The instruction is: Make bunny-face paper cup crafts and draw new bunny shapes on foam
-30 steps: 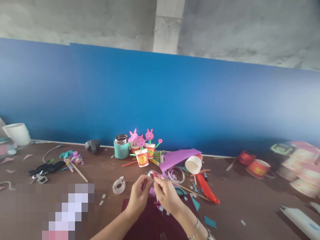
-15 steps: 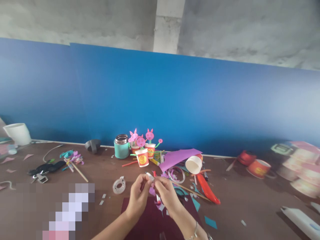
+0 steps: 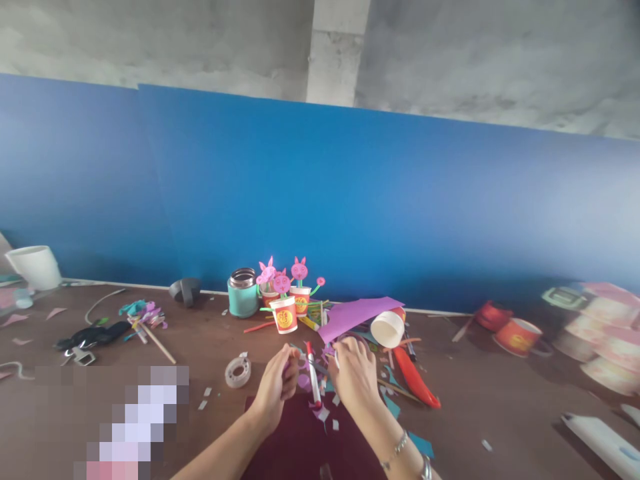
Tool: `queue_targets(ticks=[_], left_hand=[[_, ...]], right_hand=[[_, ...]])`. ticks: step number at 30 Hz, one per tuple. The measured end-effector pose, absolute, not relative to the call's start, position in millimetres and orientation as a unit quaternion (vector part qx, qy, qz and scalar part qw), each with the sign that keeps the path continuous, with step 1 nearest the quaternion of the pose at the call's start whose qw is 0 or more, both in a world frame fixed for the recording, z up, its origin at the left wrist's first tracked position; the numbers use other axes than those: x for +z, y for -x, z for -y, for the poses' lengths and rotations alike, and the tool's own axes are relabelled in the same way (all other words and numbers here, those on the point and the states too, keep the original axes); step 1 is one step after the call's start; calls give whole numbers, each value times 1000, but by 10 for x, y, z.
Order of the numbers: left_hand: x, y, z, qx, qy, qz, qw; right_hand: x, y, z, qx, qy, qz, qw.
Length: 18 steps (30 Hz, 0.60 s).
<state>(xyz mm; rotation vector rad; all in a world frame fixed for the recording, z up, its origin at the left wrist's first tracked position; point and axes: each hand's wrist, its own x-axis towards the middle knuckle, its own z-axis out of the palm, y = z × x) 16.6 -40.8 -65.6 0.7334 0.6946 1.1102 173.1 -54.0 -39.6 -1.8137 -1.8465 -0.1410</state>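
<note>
My left hand (image 3: 278, 385) is held above the near edge of a dark maroon sheet (image 3: 285, 447), its fingers curled in. A hint of purple shows between them, too small to name. My right hand (image 3: 354, 371) reaches over the pile of scraps, back up and fingers bent down; their tips and whatever they grip are hidden. Between the hands lies a white marker with red ends (image 3: 313, 377), beside a purple paper disc (image 3: 303, 382) and small paper bits. A large purple paper sheet (image 3: 350, 317) lies just beyond my right hand.
Paper cups with pink cat faces (image 3: 286, 317) stand at the back beside a teal jar (image 3: 243, 297). A tape roll (image 3: 238, 372) lies left. To the right are a tipped cup (image 3: 387, 329), a long red object (image 3: 416, 380), teal scraps (image 3: 421, 445) and stacked cups (image 3: 613, 333).
My hands have come apart from their shared pinch. The right hand has moved right and forward over the scraps; the left has stayed nearly in place with fingers curled. The marker is now uncovered.
</note>
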Motion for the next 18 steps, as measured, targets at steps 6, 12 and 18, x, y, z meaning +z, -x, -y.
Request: queue_targets(ticks=[6, 12, 18], left_hand=[[-694, -165, 434, 476, -350, -303, 747], [-669, -148, 426, 486, -336, -296, 750], [-628, -115, 432, 470, -329, -315, 756]], right_hand=[[-359, -1527, 536, 154, 539, 695, 449], [-321, -1452, 685, -8, 497, 753, 431], [-272, -1345, 758, 126, 469, 751, 447]])
